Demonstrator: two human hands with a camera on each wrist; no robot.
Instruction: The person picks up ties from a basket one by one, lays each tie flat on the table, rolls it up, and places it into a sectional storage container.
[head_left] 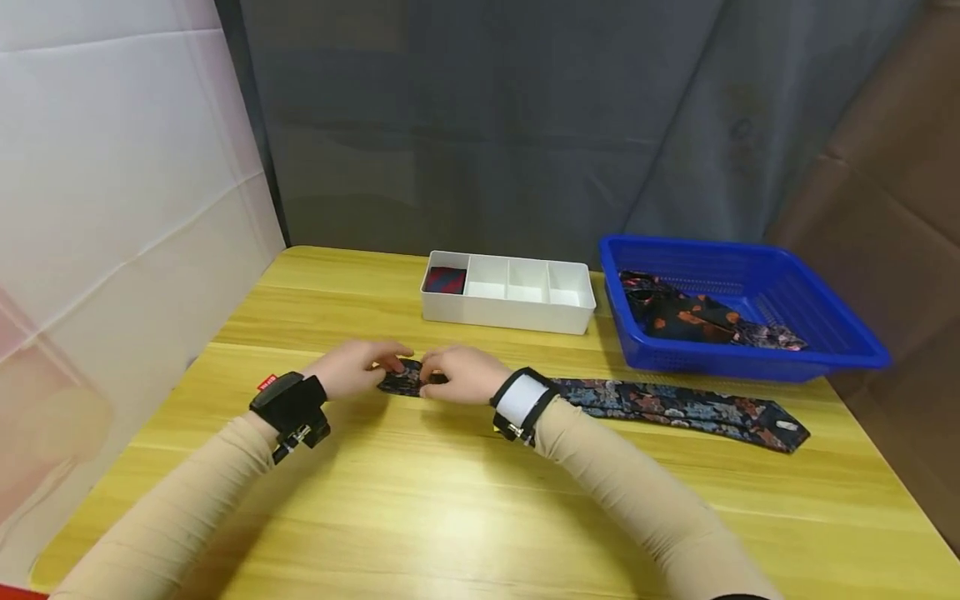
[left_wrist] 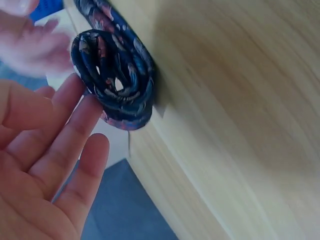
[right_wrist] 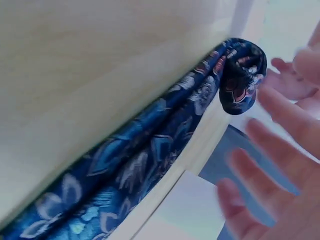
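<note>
A dark necktie (head_left: 660,403) with a floral pattern lies along the table, its left end rolled into a coil (left_wrist: 115,80). My left hand (head_left: 358,367) is at the left side of this coil; in the left wrist view its fairly straight fingertips (left_wrist: 92,102) touch the coil's edge. On the other side is my right hand (head_left: 467,375), with its fingers loosely spread and partly blurred in the right wrist view, the forefinger right at the coil (right_wrist: 243,82). The tie's wide end, with a small white label, stretches to the right past my right wrist.
Behind the hands stands a white divided box (head_left: 510,313); a red and dark striped rolled tie (head_left: 446,281) sits in its leftmost compartment. A blue plastic basket (head_left: 750,360) at the back right holds several patterned ties (head_left: 686,321). A grey curtain (head_left: 480,125) hangs behind the table.
</note>
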